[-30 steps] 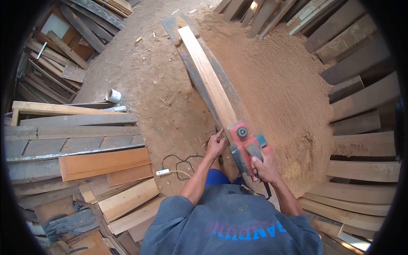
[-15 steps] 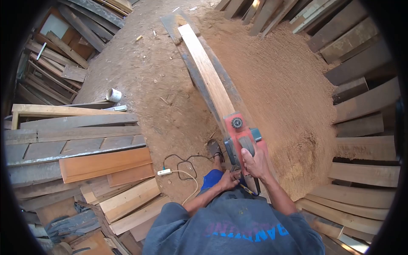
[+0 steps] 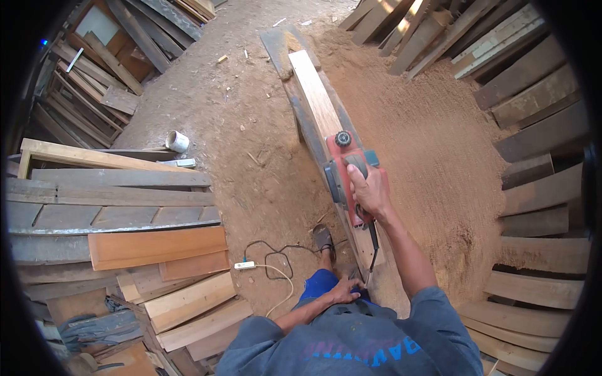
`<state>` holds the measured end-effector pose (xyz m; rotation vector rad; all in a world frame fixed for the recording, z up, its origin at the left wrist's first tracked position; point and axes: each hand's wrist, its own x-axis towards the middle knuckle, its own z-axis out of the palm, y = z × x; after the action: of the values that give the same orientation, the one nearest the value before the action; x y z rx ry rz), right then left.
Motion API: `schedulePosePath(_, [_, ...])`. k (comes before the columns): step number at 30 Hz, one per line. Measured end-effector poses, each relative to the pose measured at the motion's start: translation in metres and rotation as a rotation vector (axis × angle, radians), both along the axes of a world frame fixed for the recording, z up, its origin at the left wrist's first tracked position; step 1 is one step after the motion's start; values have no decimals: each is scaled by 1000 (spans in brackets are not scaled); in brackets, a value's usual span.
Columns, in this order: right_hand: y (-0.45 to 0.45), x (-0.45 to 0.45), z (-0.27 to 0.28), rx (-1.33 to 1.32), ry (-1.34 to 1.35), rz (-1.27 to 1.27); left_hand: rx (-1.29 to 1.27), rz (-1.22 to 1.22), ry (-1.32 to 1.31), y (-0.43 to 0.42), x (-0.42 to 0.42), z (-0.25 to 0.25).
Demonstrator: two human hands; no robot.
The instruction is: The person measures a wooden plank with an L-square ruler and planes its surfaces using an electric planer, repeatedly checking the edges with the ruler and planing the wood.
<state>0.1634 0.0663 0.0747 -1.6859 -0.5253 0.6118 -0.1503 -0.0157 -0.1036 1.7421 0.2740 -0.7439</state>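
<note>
My right hand (image 3: pixel 371 189) grips the rear handle of a red electric planer (image 3: pixel 351 143) with a black front knob. The planer rests on a long pale wooden board (image 3: pixel 315 94), with bare wood showing ahead of it and behind it. Under the board lies a worn grey bench plank (image 3: pixel 274 47). A black power cord (image 3: pixel 375 241) trails from the planer's back toward my waist. Low by the bench's near end, my left hand (image 3: pixel 343 291) has its fingers curled; what they hold, if anything, is too small to make out.
A white power strip (image 3: pixel 244 266) and looping cables lie on the ground left of my sandalled foot (image 3: pixel 323 238). Stacked boards (image 3: pixel 157 247) fill the left side. Planks (image 3: pixel 539 254) line the right. Shavings (image 3: pixel 433 169) cover the floor, and a white bucket (image 3: pixel 178 141) stands at left.
My right hand has pushed the planer forward along the board, away from my body. More board now shows behind it. My left hand remains low near my waist.
</note>
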Motion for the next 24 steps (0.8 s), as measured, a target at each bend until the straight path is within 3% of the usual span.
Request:
schedulePosePath(4, [45,31,15,-22,-21,2,-124,-26,-181,13,-3,-4])
schedulePosePath(8, [87,62,29,-93,-14,30,-78,61,-49,30,-12,-21])
schedulePosePath(9, [97,69,31,-105,-30,33,-10,198,-194,34,-18,-35])
schedulePosePath(14, [144,100,37,-136,-80,14,134,562,8,98,-5,-63])
schedulePosePath(16, [162,115,34,-173,-108,9,58,609,159,146,30,-40])
schedulePosePath(19, [186,135,35,-192,-110,13,309,654,-94,186,61,-61])
schedulePosePath(22, [209,151,41,-185,-111,7,132,849,-277,225,111,-79])
schedulePosePath(24, [226,163,40,-195,-102,-1,187,866,-131,256,159,-54])
